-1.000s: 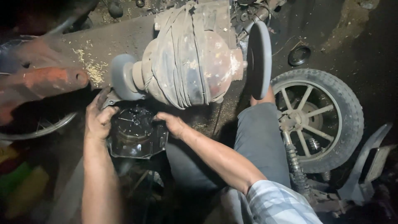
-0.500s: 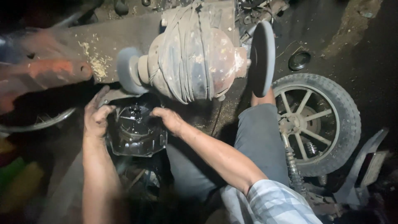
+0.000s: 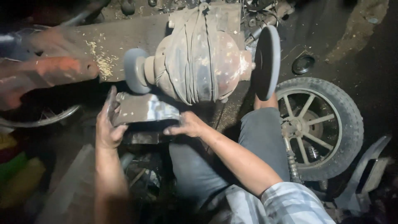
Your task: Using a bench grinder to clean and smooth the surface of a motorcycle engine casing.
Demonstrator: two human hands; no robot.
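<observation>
Head view: gripping a grey metal housing (image 3: 143,108) at both ends, left hand (image 3: 108,128) and right hand (image 3: 187,124) wrapped round its edges, just under the grinder's left wheel (image 3: 133,76). Looking heavy, rigid, sharp-edged, probably greasy; gripping the edges firmly.

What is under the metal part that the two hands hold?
Under the metal part, held by the left hand and right hand, there is only dark shadow and a dim piece; the rest is covered.
</observation>
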